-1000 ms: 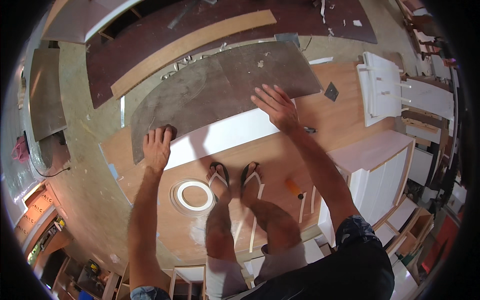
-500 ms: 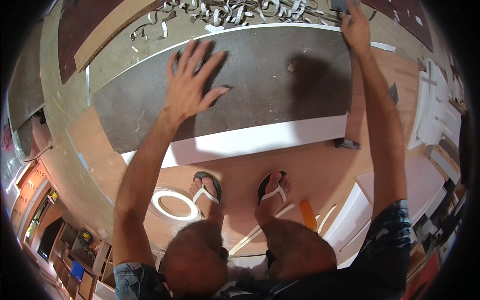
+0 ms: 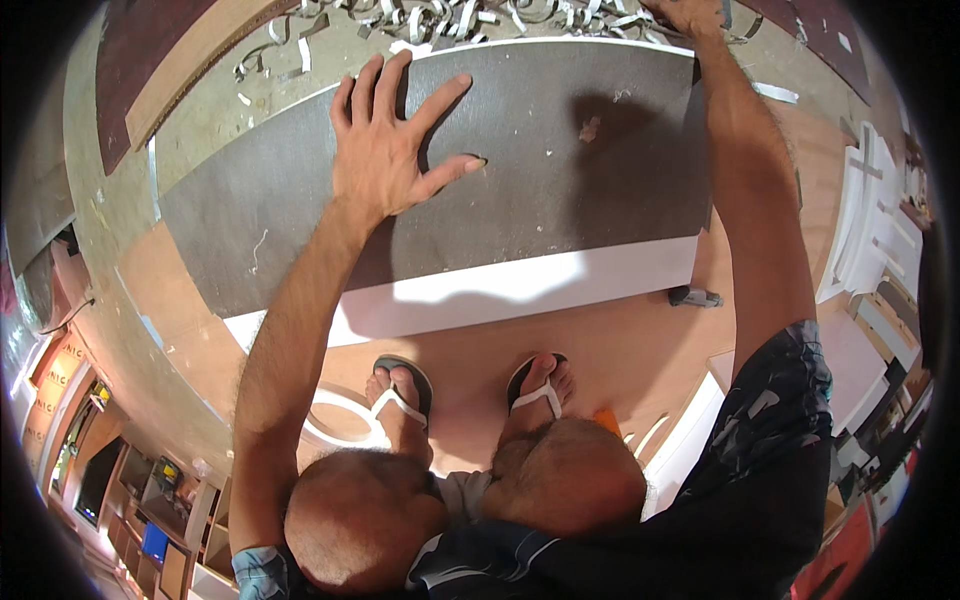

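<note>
A dark grey-brown board lies on a white panel, whose near strip shows beyond the board's edge. My left hand lies flat on the left part of the board, fingers and thumb spread, holding nothing. My right hand is at the board's far right corner, partly cut off by the picture's upper edge. Its fingers are bent, and a bit of something dark shows beside them; what it is cannot be made out.
Curled white-and-grey edge strips litter the floor beyond the board. A small grey-black tool lies near its right corner. A roll of white banding is by my left foot. White pieces are stacked at right.
My right hand has moved farther away, toward the upper edge, and the dark block by it is now mostly out of sight. My left hand stays flat on the board. The view has shifted slightly.
</note>
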A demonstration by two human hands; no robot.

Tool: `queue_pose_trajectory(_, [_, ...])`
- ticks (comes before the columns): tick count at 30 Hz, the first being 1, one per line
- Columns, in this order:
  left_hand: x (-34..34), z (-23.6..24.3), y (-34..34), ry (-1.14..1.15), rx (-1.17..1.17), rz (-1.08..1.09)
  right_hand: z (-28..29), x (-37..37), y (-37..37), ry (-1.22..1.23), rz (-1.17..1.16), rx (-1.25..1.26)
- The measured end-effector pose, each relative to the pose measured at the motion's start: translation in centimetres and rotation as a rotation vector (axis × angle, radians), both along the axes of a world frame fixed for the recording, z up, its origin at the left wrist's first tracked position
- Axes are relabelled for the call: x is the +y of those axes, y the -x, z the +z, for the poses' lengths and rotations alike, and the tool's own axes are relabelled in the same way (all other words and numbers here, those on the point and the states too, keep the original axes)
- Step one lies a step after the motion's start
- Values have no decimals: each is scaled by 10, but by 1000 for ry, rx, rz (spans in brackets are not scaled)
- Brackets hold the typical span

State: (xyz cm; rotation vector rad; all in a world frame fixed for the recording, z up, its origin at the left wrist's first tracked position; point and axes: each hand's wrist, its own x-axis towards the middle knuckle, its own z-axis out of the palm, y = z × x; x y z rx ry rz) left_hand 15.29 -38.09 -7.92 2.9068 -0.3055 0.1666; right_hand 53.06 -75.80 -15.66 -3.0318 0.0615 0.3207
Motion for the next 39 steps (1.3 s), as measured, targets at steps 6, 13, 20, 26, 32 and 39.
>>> queue_pose_trajectory(6, [-4, 5, -1, -19, 56, 30, 17, -29, -23, -32, 122, 208])
queue_pose_trajectory(13, [-5, 9, -4, -10, 102, 60, 11, -29, -17, 378, 365, -10])
queue_pose_trajectory(20, [-5, 14, -6, -22, 86, 53, 73, -29, 5, 551, 477, -395])
queue_pose_trajectory(26, [-8, 10, -6, -45, 42, 114, 94, -80, 41, 345, 469, -576])
queue_pose_trajectory(32, [-1, 4, -31, -88, -16, 234, 142, -124, 79, -554, -198, -855])
queue_pose_trajectory(39, [21, 6, -49, -75, -46, 386, 175, -124, 194, -1593, -550, -555])
